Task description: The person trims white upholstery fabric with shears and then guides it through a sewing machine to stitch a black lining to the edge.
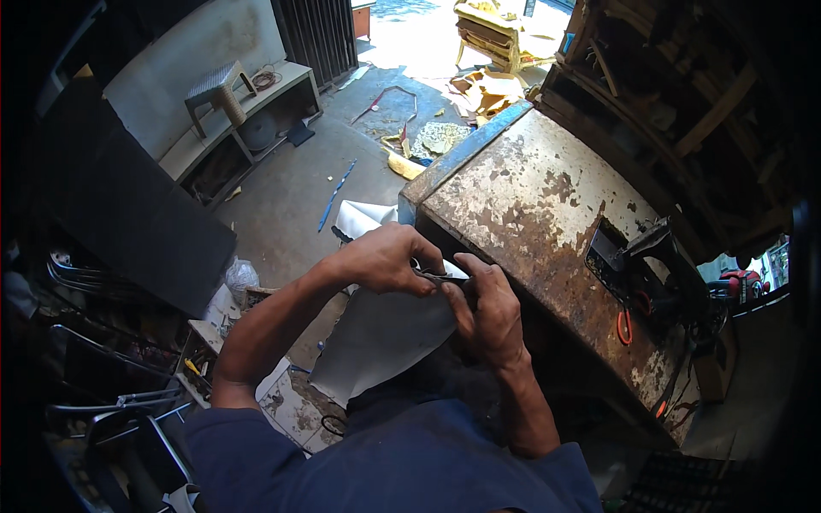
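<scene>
A white sheet of smooth, flexible material, like vinyl (385,338), hangs in front of me, its upper part folded over to the far left. My left hand (389,261) pinches it at the upper edge, thumb and fingers closed. Close beside, my right hand (492,308) is closed on the same edge, thumb and forefinger pressed together. Between the fingertips shows a thin dark piece (446,278), perhaps metal; its kind is too small to tell. The lower part of the sheet reaches down to my lap.
To the right stands a worn workbench (547,205) with peeling paint, bearing a black sewing machine (658,256) and an orange-handled tool (625,327). A stool (221,94) sits on a low shelf at the left. Foam scraps (440,138) litter the floor ahead.
</scene>
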### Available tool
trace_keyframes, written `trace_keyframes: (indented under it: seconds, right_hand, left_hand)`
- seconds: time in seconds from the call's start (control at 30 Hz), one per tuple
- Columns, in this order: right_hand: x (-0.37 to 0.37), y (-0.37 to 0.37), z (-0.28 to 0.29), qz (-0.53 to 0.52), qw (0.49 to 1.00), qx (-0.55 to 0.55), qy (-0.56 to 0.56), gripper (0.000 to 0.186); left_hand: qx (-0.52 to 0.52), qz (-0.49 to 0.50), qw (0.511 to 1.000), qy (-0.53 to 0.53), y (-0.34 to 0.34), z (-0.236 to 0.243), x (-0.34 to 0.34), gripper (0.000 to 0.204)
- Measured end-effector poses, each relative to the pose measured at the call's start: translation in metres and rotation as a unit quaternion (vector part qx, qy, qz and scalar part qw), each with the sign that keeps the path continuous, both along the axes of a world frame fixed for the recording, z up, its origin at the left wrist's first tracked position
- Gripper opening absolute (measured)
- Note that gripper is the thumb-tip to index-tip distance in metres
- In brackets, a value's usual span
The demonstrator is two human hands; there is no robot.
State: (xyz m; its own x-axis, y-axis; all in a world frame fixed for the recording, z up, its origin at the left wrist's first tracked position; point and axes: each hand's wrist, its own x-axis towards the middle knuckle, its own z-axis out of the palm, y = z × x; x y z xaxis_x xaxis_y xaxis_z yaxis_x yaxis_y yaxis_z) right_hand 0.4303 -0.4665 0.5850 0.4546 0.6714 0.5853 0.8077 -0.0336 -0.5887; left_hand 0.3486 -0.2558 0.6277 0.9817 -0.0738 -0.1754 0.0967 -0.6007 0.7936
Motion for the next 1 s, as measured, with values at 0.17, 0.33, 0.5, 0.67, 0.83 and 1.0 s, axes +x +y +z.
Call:
trace_keyframes:
  seconds: [0.17,0.33,0.5,0.67,0.83,1.0]
  right_hand:
    - [0.012,-0.002,-0.010,0.004,0.997,-0.040,-0.059,0.023]
    - [0.014,-0.005,-0.010,-0.021,0.998,-0.038,-0.055,0.020]
    - [0.020,-0.008,-0.009,-0.009,0.999,-0.034,-0.019,0.015]
    - [0.026,-0.016,-0.016,-0.028,0.999,-0.024,-0.011,0.011]
    - [0.031,-0.019,-0.022,-0.054,0.998,-0.024,0.010,0.010]
    - [0.028,-0.015,-0.018,-0.027,0.999,-0.022,0.010,0.009]
  left_hand:
    - [-0.005,0.043,0.998,-0.052,-0.003,-0.019,0.003,0.037]
    - [0.052,0.054,0.996,-0.053,-0.010,-0.021,0.007,0.042]
    - [0.047,0.006,0.998,-0.032,-0.012,-0.015,0.011,0.046]
    - [0.095,-0.068,0.993,-0.034,0.024,-0.013,0.002,0.063]
    - [-0.070,0.055,0.994,-0.067,0.033,-0.044,-0.014,0.070]
    - [-0.177,0.079,0.972,-0.131,0.010,-0.049,-0.014,0.066]
